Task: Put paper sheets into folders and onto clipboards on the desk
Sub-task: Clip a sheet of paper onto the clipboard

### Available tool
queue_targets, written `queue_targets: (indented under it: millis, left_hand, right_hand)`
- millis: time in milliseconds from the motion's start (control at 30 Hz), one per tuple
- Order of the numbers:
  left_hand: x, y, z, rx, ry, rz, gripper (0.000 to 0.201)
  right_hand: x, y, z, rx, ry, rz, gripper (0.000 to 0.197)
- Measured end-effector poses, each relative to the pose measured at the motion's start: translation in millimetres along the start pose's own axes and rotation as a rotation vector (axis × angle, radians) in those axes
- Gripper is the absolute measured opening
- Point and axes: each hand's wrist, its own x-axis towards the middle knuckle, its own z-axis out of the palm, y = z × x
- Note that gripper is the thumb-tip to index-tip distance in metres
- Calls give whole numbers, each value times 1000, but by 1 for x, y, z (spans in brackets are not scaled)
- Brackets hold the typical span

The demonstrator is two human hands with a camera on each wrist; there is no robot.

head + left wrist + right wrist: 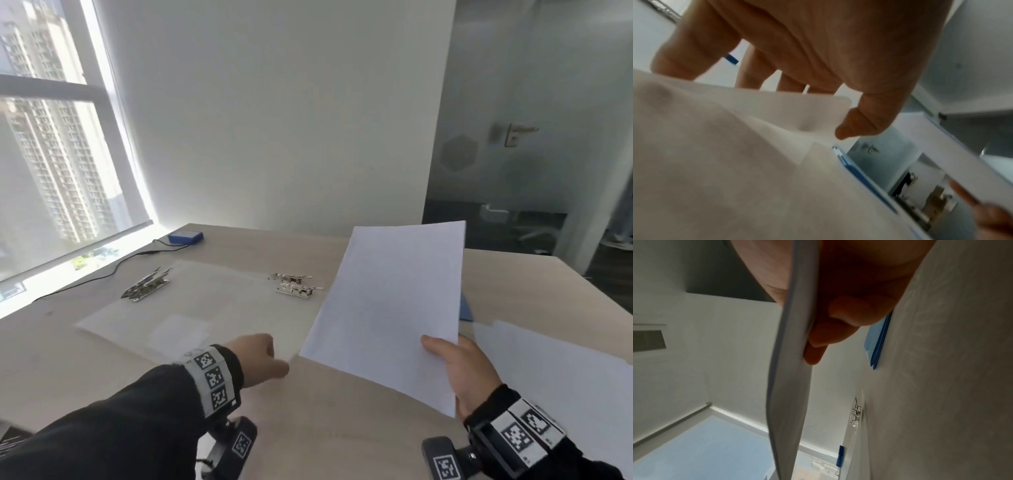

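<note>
My right hand (pixel 457 371) grips the lower right corner of a thin stack of white paper sheets (pixel 387 308) and holds it tilted above the desk (pixel 335 425). In the right wrist view the fingers (pixel 838 318) press against the stack (pixel 789 386). A clear plastic folder (pixel 212 308) lies flat in front of me, with a metal clip (pixel 298 289) at its far end. My left hand (pixel 270 359) pinches its near right corner. The corner (pixel 818 113) sits between thumb (pixel 851 128) and fingers, slightly raised.
A second metal clip (pixel 147 289) lies at the clear folder's far left. A blue folder (pixel 466 310) peeks out behind the held stack. More white sheets (pixel 555 370) lie at the right. A blue box (pixel 185 237) with a black cable sits by the window.
</note>
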Motion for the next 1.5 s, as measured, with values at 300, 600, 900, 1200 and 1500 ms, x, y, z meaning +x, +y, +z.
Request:
queue_targets:
  millis: [300,600,900,1200,1500]
  left_hand:
    - [-24,67,-24,-605,197,122,11]
    - [-39,198,4,-914,12,443,26]
    - [13,115,27,-512,-51,113,38]
    - [12,80,47,-9,-200,55,62]
    - [-22,67,63,-619,-240,241,44]
  right_hand:
    - [1,-42,-41,210,158,-45,24]
    - [-18,-80,-99,187,268,-126,29]
    - [-32,-50,-120,86,253,-95,25]
    - [-23,-23,-93,-42,133,-26,17]
    - [-6,-2,-55,-123,44,15,15]
